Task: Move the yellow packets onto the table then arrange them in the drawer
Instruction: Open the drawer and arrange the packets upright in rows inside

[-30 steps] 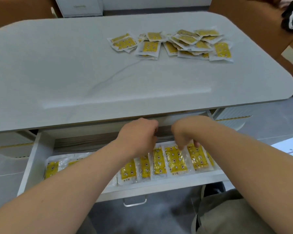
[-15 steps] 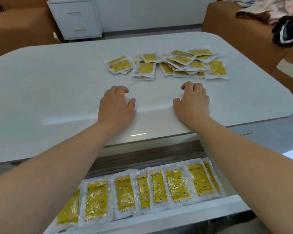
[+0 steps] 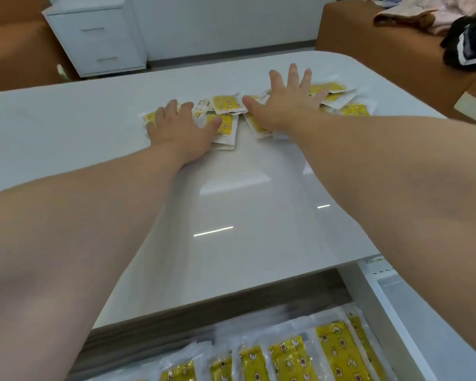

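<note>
Several loose yellow packets (image 3: 226,103) lie in a scattered heap at the far middle of the white table (image 3: 94,144). My left hand (image 3: 180,127) rests flat on the heap's left end, fingers spread over the packets. My right hand (image 3: 287,101) lies flat on the heap's right part with fingers straight and splayed. Both arms stretch across the table. At the bottom, the open drawer (image 3: 379,312) holds a neat row of yellow packets (image 3: 291,356) side by side.
A white two-drawer cabinet (image 3: 96,37) stands behind the table at the left. Brown sofas flank the table; the right one (image 3: 390,50) carries a pile of clothes (image 3: 462,37). The drawer's right wall juts out below the table edge.
Both hands left the drawer, crossed the table top and now lie on the packet heap at the far side. The view has moved forward over the table.
</note>
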A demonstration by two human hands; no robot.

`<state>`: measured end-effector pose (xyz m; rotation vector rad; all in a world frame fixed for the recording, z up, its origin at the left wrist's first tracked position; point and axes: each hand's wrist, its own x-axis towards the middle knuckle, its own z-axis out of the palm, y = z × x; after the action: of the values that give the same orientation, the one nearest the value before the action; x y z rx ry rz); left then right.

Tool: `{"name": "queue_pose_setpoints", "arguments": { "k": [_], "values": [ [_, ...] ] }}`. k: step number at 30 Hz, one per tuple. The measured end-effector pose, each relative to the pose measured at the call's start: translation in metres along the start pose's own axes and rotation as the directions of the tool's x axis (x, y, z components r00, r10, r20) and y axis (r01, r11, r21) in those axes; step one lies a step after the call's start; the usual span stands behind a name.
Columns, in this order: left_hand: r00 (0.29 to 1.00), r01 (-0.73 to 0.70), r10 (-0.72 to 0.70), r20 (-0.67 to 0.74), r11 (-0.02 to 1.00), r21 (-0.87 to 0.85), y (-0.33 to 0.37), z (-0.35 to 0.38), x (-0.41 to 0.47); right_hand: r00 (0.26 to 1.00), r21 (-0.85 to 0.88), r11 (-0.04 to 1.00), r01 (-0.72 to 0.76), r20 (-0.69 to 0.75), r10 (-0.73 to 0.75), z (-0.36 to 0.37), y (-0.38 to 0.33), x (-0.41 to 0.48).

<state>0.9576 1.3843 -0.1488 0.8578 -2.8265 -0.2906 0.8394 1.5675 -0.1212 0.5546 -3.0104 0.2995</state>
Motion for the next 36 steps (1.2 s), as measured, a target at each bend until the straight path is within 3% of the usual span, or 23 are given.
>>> {"name": "queue_pose_setpoints", "arguments": {
  "k": [3, 11, 24, 30, 36],
  "values": [
    [0.995, 0.014, -0.023, 0.094, 0.996, 0.087, 0.007, 0.010, 0.009, 0.994, 0.016, 0.996, -0.085, 0.069, 0.084, 0.016, 0.003, 0.008],
    [0.975, -0.075, 0.038, 0.218, 0.984, 0.163, -0.010, 0.002, -0.019, 0.995, -0.036, 0.999, -0.025, 0.090, 0.028, 0.020, -0.003, -0.021],
    [0.979, -0.003, -0.032, 0.203, 0.986, 0.167, -0.044, -0.026, -0.179, 0.964, -0.051, 0.966, 0.253, 0.096, -0.247, 0.010, -0.028, -0.163],
    [0.970, 0.080, -0.112, 0.218, 0.985, 0.150, -0.050, -0.039, -0.224, 0.919, -0.111, 0.924, 0.365, 0.202, -0.338, -0.005, -0.038, -0.188],
    [0.964, 0.098, -0.104, 0.246, 0.995, 0.036, -0.059, -0.062, -0.250, 0.967, -0.038, 0.975, 0.220, 0.137, -0.213, -0.009, -0.035, -0.217]
  ]
}}
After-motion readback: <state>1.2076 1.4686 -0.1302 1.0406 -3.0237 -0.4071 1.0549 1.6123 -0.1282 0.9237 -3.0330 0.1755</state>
